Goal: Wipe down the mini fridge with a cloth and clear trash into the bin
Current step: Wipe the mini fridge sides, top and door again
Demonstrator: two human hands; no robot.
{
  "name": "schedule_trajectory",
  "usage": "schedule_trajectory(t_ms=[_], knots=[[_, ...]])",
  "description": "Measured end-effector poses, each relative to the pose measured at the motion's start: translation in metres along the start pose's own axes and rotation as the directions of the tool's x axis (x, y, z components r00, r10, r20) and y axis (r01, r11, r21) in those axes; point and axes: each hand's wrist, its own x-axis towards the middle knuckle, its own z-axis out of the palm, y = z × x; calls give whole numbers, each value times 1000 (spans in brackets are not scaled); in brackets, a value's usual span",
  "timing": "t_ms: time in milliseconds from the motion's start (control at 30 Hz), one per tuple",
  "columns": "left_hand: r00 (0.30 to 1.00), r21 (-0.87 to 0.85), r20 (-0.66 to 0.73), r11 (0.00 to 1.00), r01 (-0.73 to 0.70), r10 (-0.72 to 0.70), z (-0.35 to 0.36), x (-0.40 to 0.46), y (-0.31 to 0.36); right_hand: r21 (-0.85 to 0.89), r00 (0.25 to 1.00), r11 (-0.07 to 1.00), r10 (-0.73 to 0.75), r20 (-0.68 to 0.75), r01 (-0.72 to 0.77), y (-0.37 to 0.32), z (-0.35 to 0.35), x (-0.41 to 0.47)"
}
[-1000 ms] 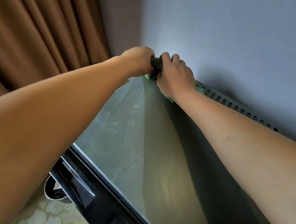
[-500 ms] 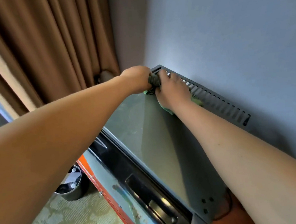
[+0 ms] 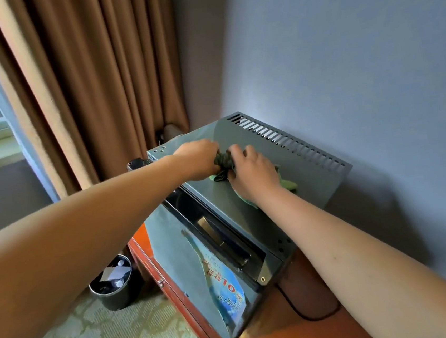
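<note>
While the left hand [image 3: 200, 158] curls its grip round one end of the green cloth [image 3: 223, 166], the right hand [image 3: 252, 172] pinches the other atop the mini fridge [image 3: 303, 171].

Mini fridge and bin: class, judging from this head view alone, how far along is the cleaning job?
Done: the bin on the floor already holds trash. In hand: both hands bunch the green cloth on the mini fridge top, left hand and right hand each with a grip on it. Left: the front, with its peeling sticker, shows no wiping yet; whether the top is finished cannot be told.
</note>
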Motion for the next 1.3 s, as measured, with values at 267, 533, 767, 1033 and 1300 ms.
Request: schedule_trajectory(t_ms=[267, 533, 767, 1033, 1300], knots=[[1000, 41, -19, 999, 12, -11, 2, 20, -23, 63, 996, 996, -72, 43, 69, 6, 13, 41], [997, -98, -22, 993, 70, -72, 8, 94, -66, 89, 998, 994, -61, -6, 61, 22, 48, 125], [996, -230, -17, 970, 84, -91, 14, 165, -99, 73, 999, 997, -27, -35, 29, 39, 75, 201], [982, -447, 19, 877, 177, -189, 28, 199, -125, 103, 999, 994, 28, -36, -24, 43, 92, 250], [985, -325, 75, 930, 171, -155, 5, 160, -122, 169, 999, 985, 44, -18, -40, 27, 83, 230]])
